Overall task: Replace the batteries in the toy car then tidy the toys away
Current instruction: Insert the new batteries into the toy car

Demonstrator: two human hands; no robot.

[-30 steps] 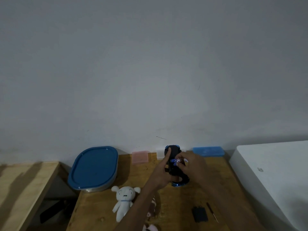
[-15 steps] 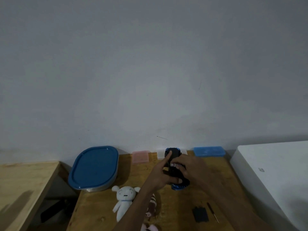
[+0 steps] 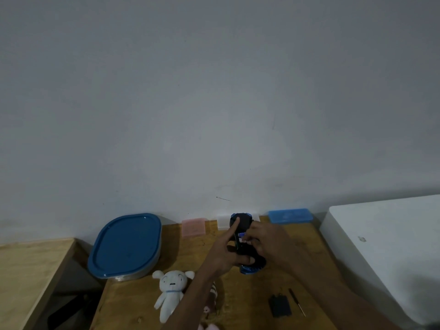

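A dim view looks down over a wooden table (image 3: pixel 133 308) set against a plain grey wall (image 3: pixel 214 91).

At the far left stands a second wooden surface (image 3: pixel 28 265), separated from the table by a dark gap. On the table's back left corner sits a container with a blue lid (image 3: pixel 126 244), tilted toward the viewer and overhanging the edge. In front of it, and to its right, a white plush toy (image 3: pixel 170 291) lies on its back. A small pink box (image 3: pixel 193 226) rests against the wall behind.

In the middle, above the table, the person holds the toy car (image 3: pixel 245 244), a dark body with blue trim, turned underside up and pointing away from the viewer. The left hand (image 3: pixel 226 254) grips the car from its left side, thumb wrapped across the near end and index finger stretched straight along the body toward the far end. The right hand (image 3: pixel 269 241) curls its fingers over the middle of the car, pinching at a small pale and blue item there; what it is cannot be told. A striped toy (image 3: pixel 214 294) shows partly beneath the left forearm.

To the right, near the front, a black battery cover (image 3: pixel 279 306) lies flat with a thin screwdriver (image 3: pixel 297 301) just beside it. A blue box (image 3: pixel 290 216) sits by the wall. At the far right stands a white surface (image 3: pixel 392 246).
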